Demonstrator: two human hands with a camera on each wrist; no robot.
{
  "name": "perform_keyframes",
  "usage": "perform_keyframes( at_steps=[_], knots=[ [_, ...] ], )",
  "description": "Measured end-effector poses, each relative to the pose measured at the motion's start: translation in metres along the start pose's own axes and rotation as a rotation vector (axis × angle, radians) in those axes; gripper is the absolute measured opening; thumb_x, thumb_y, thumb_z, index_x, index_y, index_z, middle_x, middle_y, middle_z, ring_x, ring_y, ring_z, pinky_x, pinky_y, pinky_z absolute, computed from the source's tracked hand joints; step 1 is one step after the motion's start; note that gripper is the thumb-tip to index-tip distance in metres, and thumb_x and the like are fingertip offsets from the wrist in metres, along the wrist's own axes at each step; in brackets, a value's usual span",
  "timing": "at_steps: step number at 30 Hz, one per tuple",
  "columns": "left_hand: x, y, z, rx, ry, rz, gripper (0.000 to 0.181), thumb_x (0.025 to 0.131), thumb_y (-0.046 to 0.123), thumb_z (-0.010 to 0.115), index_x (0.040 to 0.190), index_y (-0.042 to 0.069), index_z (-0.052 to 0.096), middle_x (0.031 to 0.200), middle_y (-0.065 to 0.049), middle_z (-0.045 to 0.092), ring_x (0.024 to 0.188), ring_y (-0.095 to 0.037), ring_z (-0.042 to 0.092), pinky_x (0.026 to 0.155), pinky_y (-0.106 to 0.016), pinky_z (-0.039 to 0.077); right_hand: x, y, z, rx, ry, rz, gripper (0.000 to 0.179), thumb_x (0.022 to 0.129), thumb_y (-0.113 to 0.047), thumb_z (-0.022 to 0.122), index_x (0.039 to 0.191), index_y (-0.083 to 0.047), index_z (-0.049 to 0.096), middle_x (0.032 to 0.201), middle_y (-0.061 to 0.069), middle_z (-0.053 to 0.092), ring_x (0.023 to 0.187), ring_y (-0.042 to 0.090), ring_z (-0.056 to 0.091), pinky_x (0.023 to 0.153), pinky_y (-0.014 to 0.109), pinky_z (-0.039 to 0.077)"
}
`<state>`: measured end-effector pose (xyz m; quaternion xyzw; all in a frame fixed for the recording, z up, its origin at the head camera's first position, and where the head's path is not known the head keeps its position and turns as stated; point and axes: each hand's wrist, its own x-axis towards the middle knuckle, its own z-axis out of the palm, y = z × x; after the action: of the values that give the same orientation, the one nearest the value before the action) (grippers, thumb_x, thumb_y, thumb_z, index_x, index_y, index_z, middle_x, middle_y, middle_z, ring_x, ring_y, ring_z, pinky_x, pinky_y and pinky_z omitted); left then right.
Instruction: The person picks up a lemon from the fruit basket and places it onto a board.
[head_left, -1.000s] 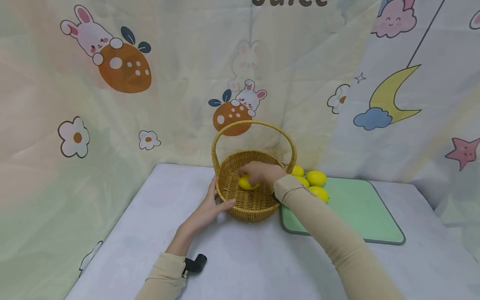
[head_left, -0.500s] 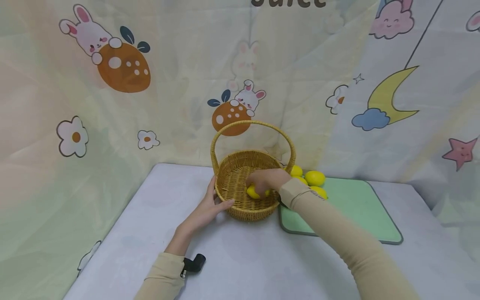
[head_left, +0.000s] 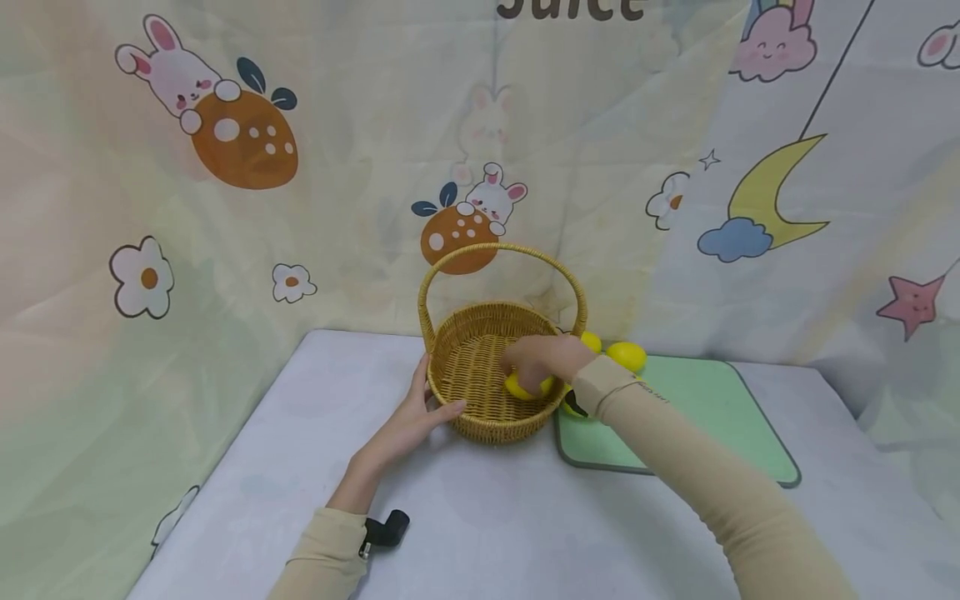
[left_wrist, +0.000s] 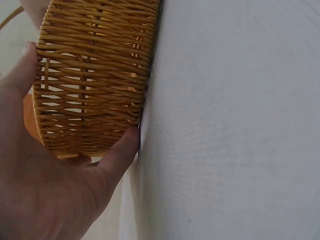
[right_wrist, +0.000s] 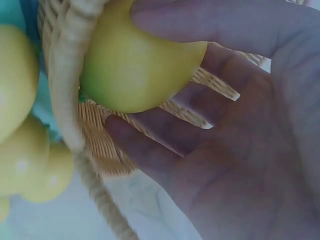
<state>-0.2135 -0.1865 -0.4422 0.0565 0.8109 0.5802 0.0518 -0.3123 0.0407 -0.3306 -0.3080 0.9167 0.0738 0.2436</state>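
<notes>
Lemon (head_left: 525,387) is inside the wicker basket (head_left: 480,417), low on its right side, close to the woven floor. The right hand (head_left: 543,360) holds it from above, with fingers curled around it; the wrist view shows the fruit (right_wrist: 137,65) between the fingertips and the palm. The left hand (head_left: 416,417) rests on the outer wall of the basket (left_wrist: 95,75), thumb and fingers spread against the weave, so the basket stays steady on the counter (head_left: 487,517). To do this well, I think the lemon should touch the bottom before the fingers let go, and the wrist should stay clear of the handle (head_left: 501,254). More lemons (head_left: 626,356) lie on the green mat (head_left: 697,417) just behind the right wrist.
</notes>
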Motion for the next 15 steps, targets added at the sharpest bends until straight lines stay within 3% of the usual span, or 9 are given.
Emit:
perform_keyframes(
  at_steps=[7,11,15],
  knots=[
    [0.002,-0.002,-0.002,-0.016,-0.028,0.012,0.106,0.09,0.048,0.07,0.153,0.048,-0.016,0.168,0.003,0.002,0.155,-0.028,0.013,0.12,-0.065,0.013,-0.015,0.005,-0.007,0.024,0.062,-0.017,0.057,0.084,-0.001,0.059,0.137,-0.022,0.058,0.138,0.001,0.057,0.106,0.022,0.051,0.079,0.035,0.046],
    [0.001,0.005,-0.003,-0.019,-0.058,-0.009,0.111,0.089,0.049,0.071,0.155,0.04,-0.018,0.169,0.001,-0.002,0.156,-0.03,0.011,0.12,-0.065,0.012,-0.029,0.004,-0.011,0.008,0.149,-0.099,0.051,0.086,-0.001,0.062,0.133,-0.021,0.061,0.136,0.003,0.058,0.103,0.021,0.052,0.082,0.032,0.047],
    [-0.003,0.014,-0.003,-0.023,-0.066,-0.025,0.114,0.087,0.051,0.071,0.156,0.038,-0.018,0.169,-0.001,-0.001,0.155,-0.031,0.011,0.12,-0.066,0.014,-0.044,0.007,-0.014,0.037,0.219,-0.182,0.052,0.08,0.005,0.065,0.127,-0.019,0.063,0.129,0.005,0.059,0.099,0.021,0.052,0.078,0.029,0.047]
  ],
)
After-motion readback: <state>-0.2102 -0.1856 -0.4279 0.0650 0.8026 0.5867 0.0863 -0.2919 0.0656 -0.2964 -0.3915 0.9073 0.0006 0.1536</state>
